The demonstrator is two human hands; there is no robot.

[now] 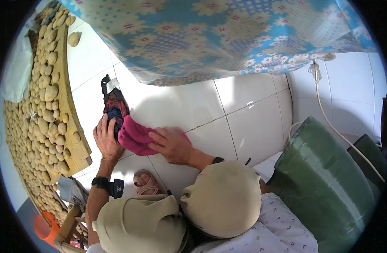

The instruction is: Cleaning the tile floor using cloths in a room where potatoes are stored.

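My left hand (pixel 108 139) grips the near end of a dark fabric item (pixel 117 102) patterned in red and blue. At its far end are a black loop and a white tag; what kind of item it is, I cannot tell. A magenta cloth (pixel 135 137) lies against its near end and partly covers it. On that cloth rests my right hand (pixel 173 147), slightly blurred, with its fingers bent over the fabric. Both hands are above the white tiled floor (pixel 199 104), in front of my knees.
Many potatoes (pixel 48 115) cover a low wooden board (pixel 76 142) at left, with one loose potato (pixel 74 39) on the floor. A floral plastic cloth (pixel 193 41) hangs ahead. At right are a green panel (pixel 319 183) and a white cable (pixel 323 110). An orange bucket (pixel 45 226) stands lower left.
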